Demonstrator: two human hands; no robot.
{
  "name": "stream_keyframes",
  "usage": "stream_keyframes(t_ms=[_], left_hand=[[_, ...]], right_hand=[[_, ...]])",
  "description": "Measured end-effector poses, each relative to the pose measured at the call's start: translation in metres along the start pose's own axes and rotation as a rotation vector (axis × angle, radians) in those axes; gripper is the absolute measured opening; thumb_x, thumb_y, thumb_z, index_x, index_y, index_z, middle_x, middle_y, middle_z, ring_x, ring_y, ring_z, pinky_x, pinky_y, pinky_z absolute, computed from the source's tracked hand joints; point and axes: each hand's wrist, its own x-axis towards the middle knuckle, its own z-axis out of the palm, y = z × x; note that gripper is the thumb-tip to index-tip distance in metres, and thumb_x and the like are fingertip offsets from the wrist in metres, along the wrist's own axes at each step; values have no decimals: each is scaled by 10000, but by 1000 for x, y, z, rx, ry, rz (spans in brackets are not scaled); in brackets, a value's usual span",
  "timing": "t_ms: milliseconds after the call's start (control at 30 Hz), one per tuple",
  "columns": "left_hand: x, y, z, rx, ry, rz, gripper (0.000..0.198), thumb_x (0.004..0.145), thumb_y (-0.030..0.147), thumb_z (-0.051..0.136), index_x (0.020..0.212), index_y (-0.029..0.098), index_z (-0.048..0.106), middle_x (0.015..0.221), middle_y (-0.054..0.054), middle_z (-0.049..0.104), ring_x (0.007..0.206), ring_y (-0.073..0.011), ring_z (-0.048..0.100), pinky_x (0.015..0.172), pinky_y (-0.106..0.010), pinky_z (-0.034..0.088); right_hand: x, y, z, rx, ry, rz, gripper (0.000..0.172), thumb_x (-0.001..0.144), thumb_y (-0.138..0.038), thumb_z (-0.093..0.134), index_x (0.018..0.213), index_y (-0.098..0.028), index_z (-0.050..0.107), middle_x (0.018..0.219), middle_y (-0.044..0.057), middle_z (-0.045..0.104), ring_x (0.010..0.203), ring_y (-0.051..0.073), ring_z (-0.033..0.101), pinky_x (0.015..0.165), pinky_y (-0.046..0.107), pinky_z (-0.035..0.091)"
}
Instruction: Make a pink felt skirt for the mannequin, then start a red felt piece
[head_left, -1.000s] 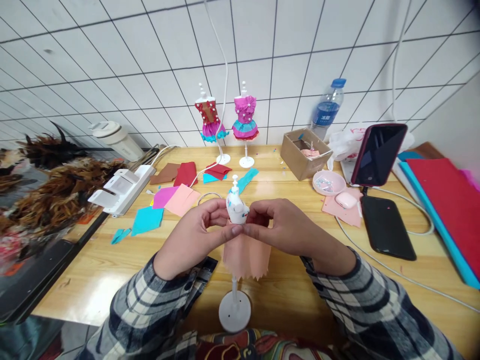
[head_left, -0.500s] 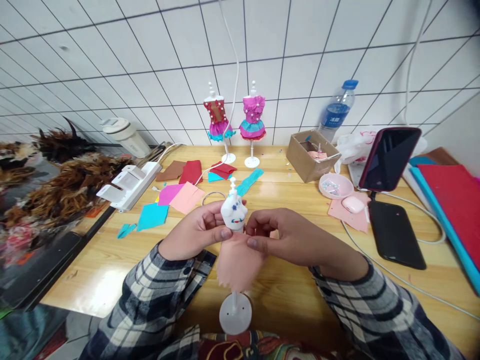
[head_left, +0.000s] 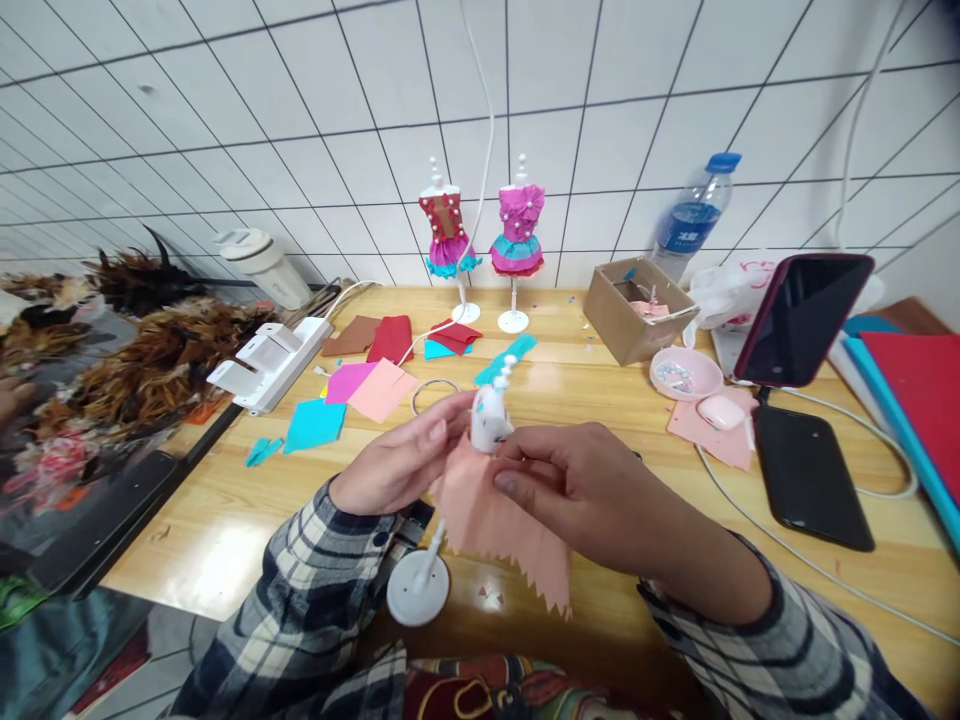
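A small white mannequin (head_left: 489, 420) is tilted over the front of the wooden table (head_left: 609, 620), with a peach cloth (head_left: 499, 520) hung from its waist. The cloth is pinched near the waist by the right hand (head_left: 581, 480), while the left hand (head_left: 401, 458) is curved beside the mannequin; whether it is clamped there cannot be told. Farther back, two dressed mannequins (head_left: 517, 230) are stood near the tiled wall (head_left: 330, 120).
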Motion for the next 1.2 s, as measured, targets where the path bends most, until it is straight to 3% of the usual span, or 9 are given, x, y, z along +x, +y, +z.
stream_keyframes(t_ms=[67, 133, 200, 367, 533, 633, 833, 1033, 1200], left_hand=[[-1, -3, 5, -105, -94, -67, 530, 844, 515, 626, 1261, 189, 628, 1249, -133, 647, 1217, -291, 559, 1022, -391, 414], [-1, -4, 9, -160, -127, -136, 532, 834, 493, 649, 1262, 178, 623, 1205, -141, 667, 1149, -298, 608, 973, -391, 446], [-1, -3, 12, -183, -72, -170, 466, 855, 389, 652, 1271, 181, 615, 1146, -125, 692, 1077, -275, 647, 935, -371, 459], [-1, 3, 18, -169, 47, -140, 394, 858, 248, 651, 1247, 192, 634, 1016, -70, 719, 983, -209, 652, 911, -307, 436], [-3, 6, 18, -81, 0, -97, 478, 815, 270, 704, 1280, 224, 606, 911, -34, 664, 807, -162, 603, 814, -280, 420], [-5, 6, 15, -21, -59, -109, 604, 750, 279, 762, 1318, 213, 567, 917, -38, 611, 821, -169, 561, 779, -281, 405], [-9, 5, 13, -44, -124, -149, 692, 675, 346, 811, 1308, 221, 559, 966, -59, 577, 908, -229, 566, 799, -318, 417], [-10, 3, 15, -104, -19, -123, 522, 727, 351, 769, 1203, 202, 616, 875, -29, 519, 761, -153, 538, 673, -261, 411], [-13, -1, 13, -116, -63, -90, 518, 689, 388, 797, 1147, 228, 616, 801, -6, 489, 678, -128, 488, 604, -240, 395]], right_hand=[[0, 1, 0, 10, -31, 1, 120, 877, -276, 580, 845, -226, 684, 666, -30, 636, 602, 112, 517, 562, 244, 304], [0, 3, 1, 57, -63, -4, 131, 876, -256, 574, 903, -233, 700, 757, -11, 684, 671, 134, 569, 591, 249, 340], [0, 5, 2, 90, -74, -10, 146, 881, -261, 570, 944, -231, 699, 808, 2, 699, 707, 146, 588, 605, 253, 357], [-3, 3, 0, -45, -71, -15, 178, 889, -302, 574, 747, -205, 622, 596, -37, 570, 544, 103, 448, 522, 250, 264], [-9, -9, 3, -168, -54, -71, 151, 933, -281, 513, 905, -236, 655, 753, -5, 679, 664, 140, 551, 571, 270, 282], [-13, -14, 6, -211, -49, -109, 183, 953, -297, 477, 917, -240, 648, 790, 8, 698, 682, 154, 562, 572, 286, 282], [-11, -8, -3, -73, -21, -71, 176, 909, -323, 565, 1016, -276, 696, 739, -10, 688, 610, 138, 557, 572, 266, 322], [-1, 5, -5, 116, -75, 45, 195, 896, -366, 588, 811, -220, 686, 650, -40, 611, 574, 101, 499, 516, 236, 301], [6, 11, 1, 129, -48, 11, 219, 906, -369, 575, 798, -208, 676, 647, -39, 582, 586, 95, 466, 528, 235, 293]])
